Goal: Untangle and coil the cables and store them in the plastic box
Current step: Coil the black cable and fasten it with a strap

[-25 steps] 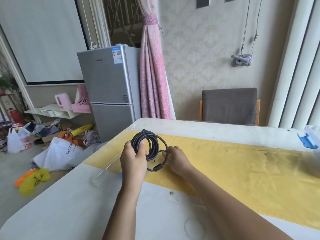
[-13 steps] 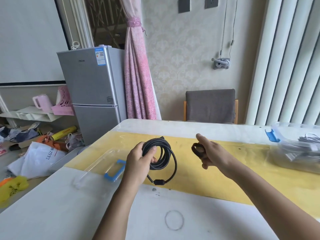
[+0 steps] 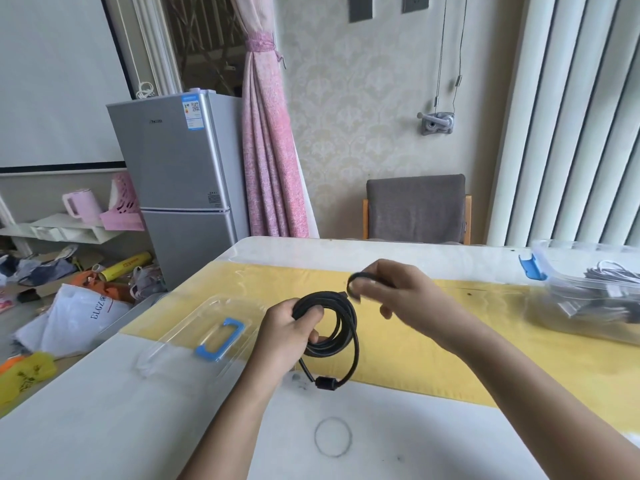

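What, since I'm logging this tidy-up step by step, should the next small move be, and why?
Probably bring the right hand in and wrap its short black loop, apparently a tie, round the coiled black cable. The left hand grips that cable, already wound, but nothing binds it and one end dangles below. Once bound, it could go into the plastic box.

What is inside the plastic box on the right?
The plastic box holds a heap of grey and dark cables, with a white cable on top. Lower layers blur behind its wall; its right end is out of frame.
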